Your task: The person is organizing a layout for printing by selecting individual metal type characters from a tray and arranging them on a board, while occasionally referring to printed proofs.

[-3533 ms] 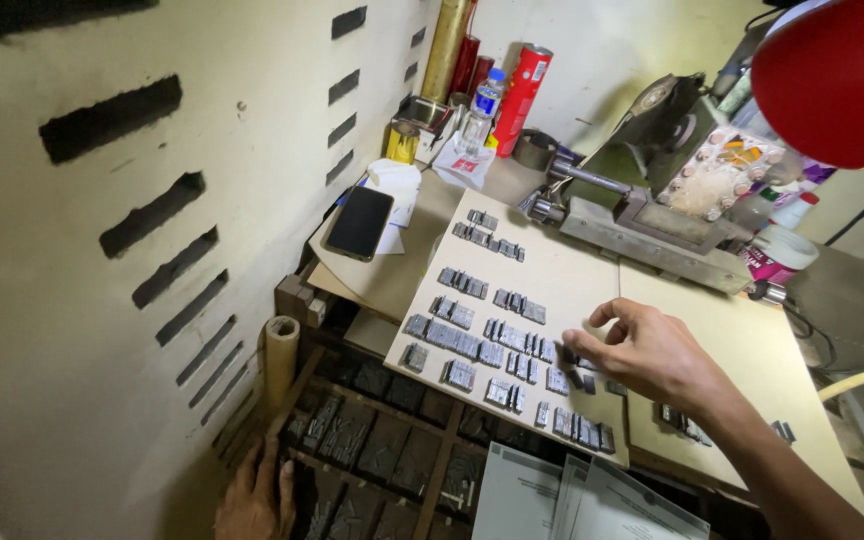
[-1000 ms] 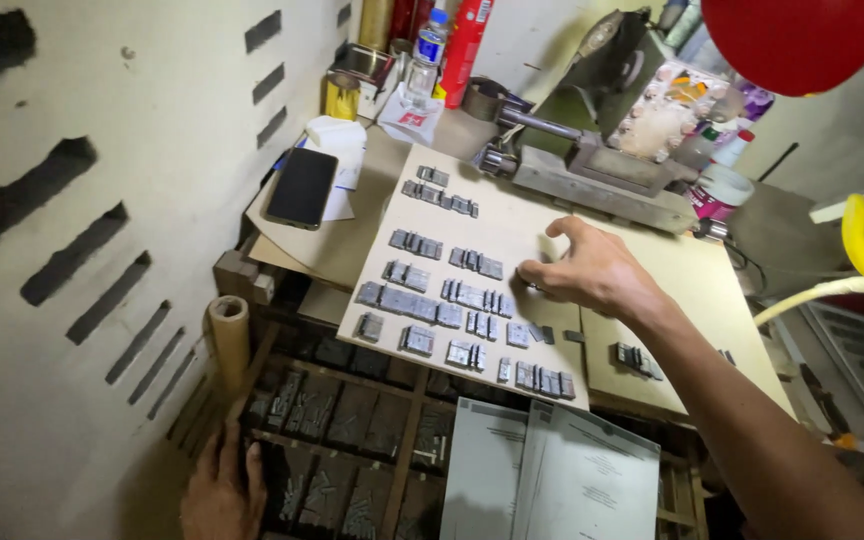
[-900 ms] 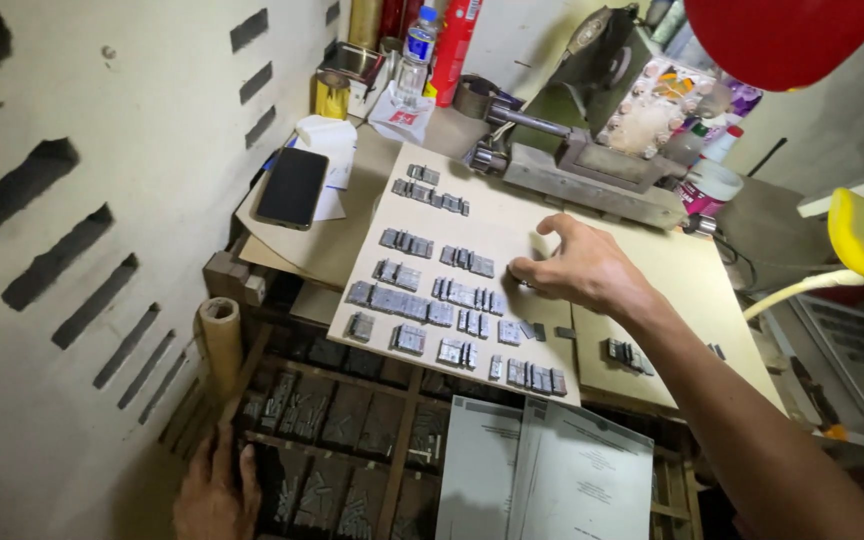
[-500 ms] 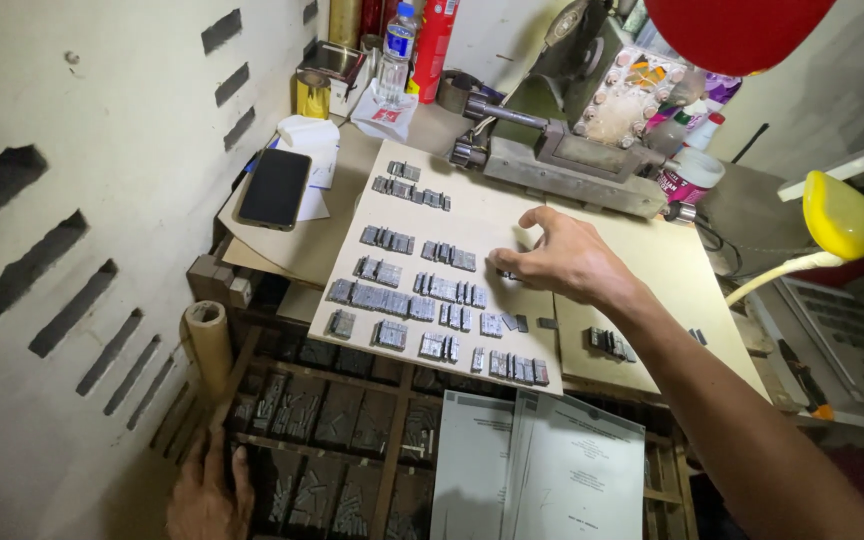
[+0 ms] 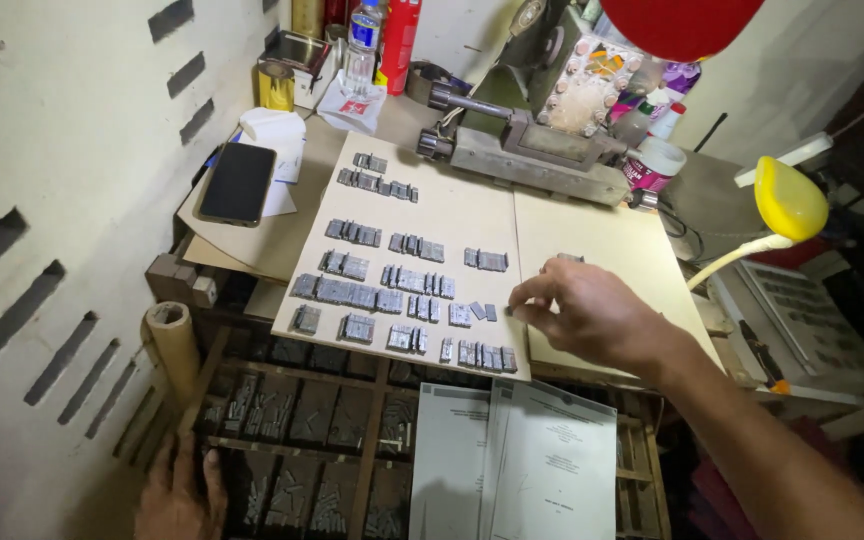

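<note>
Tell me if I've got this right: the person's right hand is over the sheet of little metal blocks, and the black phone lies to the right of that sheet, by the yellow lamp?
Not quite. The head view shows the right hand at the edge of the cardboard sheet of metal blocks, but the black phone lies to the left of that sheet, by the wall. The yellow lamp is on the far right.

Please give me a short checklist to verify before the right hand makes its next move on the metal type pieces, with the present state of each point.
1. Right hand at the board's right edge, fingertips beside the type pieces: ok.
2. Something held in the right grip: cannot tell.
3. Type pieces lying in separate groups in rows on the board: ok.
4. Left hand resting on the front corner of the type case below: ok.
5. Printed sheets lie over part of the case: not ok if those compartments are needed.
6. Phone apart from the pieces: ok.
</note>
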